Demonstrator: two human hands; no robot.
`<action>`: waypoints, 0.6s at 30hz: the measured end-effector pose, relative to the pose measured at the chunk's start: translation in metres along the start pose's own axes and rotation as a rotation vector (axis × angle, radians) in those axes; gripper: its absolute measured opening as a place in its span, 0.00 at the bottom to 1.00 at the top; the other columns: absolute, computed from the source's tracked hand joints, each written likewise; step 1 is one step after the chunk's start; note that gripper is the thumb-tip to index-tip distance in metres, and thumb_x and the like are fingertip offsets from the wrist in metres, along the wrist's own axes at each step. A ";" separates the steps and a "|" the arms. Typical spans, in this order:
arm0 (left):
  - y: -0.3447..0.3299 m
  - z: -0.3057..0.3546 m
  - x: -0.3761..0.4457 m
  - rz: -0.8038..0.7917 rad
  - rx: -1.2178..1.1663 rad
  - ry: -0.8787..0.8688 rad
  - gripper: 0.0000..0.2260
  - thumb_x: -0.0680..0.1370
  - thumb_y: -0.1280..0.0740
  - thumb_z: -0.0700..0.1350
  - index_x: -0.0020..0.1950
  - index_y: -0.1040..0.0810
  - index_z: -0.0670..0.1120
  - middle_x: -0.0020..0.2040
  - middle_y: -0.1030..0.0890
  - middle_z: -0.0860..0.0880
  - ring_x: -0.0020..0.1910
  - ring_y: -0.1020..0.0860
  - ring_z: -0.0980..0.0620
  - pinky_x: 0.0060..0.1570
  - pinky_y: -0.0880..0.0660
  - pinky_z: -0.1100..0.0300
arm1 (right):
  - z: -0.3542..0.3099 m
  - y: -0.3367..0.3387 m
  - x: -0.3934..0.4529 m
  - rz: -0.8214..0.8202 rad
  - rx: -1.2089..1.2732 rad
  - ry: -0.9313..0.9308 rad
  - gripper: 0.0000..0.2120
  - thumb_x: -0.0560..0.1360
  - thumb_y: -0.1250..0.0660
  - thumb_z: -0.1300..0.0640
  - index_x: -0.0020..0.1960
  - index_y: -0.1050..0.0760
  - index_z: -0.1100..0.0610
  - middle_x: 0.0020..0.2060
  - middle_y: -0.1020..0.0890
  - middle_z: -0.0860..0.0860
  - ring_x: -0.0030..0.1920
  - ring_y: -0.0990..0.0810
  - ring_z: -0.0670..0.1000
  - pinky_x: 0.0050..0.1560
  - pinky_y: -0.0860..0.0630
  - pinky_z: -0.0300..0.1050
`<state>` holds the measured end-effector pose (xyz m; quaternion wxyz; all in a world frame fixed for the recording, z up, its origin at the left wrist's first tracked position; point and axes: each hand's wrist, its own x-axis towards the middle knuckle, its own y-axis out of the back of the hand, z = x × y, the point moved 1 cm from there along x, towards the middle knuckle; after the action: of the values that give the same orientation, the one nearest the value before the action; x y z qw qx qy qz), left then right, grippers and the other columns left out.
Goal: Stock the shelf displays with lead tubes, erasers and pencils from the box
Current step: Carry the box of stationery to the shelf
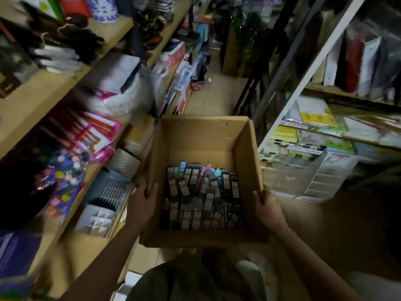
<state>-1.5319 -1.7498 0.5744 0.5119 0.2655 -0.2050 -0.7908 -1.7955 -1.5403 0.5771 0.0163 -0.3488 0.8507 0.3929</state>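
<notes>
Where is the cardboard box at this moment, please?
The cardboard box is centre frame in the aisle, held between the left hand and right hand, with shelves on either side.

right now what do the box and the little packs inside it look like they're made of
The box looks like plain brown cardboard, matte, with thin folded walls and open flaps. The packs seem to be dark, slightly glossy plastic cases with paper labels and pastel caps, though blur leaves that uncertain. The left hand and right hand grip the box's sides.

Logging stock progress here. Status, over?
Left hand and right hand both grip the cardboard box walls. Small packs fill its bottom, none shelved. Aisle ahead cluttered.
</notes>
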 end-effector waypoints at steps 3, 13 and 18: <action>-0.013 0.021 0.037 0.059 0.022 0.005 0.16 0.82 0.39 0.51 0.67 0.27 0.45 0.58 0.20 0.43 0.55 0.23 0.43 0.49 0.32 0.57 | -0.013 0.008 0.058 -0.021 -0.022 0.044 0.11 0.82 0.43 0.56 0.64 0.32 0.55 0.39 0.25 0.42 0.37 0.25 0.40 0.30 0.32 0.32; -0.116 0.067 0.089 0.319 0.001 0.302 0.16 0.82 0.38 0.47 0.69 0.27 0.45 0.53 0.19 0.41 0.45 0.24 0.48 0.41 0.30 0.58 | -0.029 0.034 0.262 -0.277 -0.197 0.284 0.14 0.83 0.45 0.54 0.68 0.34 0.57 0.42 0.22 0.52 0.36 0.24 0.49 0.33 0.31 0.41; -0.172 0.115 0.048 0.492 -0.071 0.452 0.18 0.82 0.39 0.50 0.71 0.30 0.48 0.60 0.21 0.44 0.53 0.24 0.48 0.47 0.25 0.56 | -0.030 0.061 0.329 -0.465 -0.359 0.319 0.18 0.83 0.47 0.48 0.69 0.37 0.55 0.44 0.25 0.50 0.42 0.24 0.51 0.45 0.29 0.46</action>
<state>-1.7413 -1.7206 0.5508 0.7288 0.3586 -0.1165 -0.5715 -2.0742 -1.7243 0.5385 -0.0895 -0.5880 0.6572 0.4630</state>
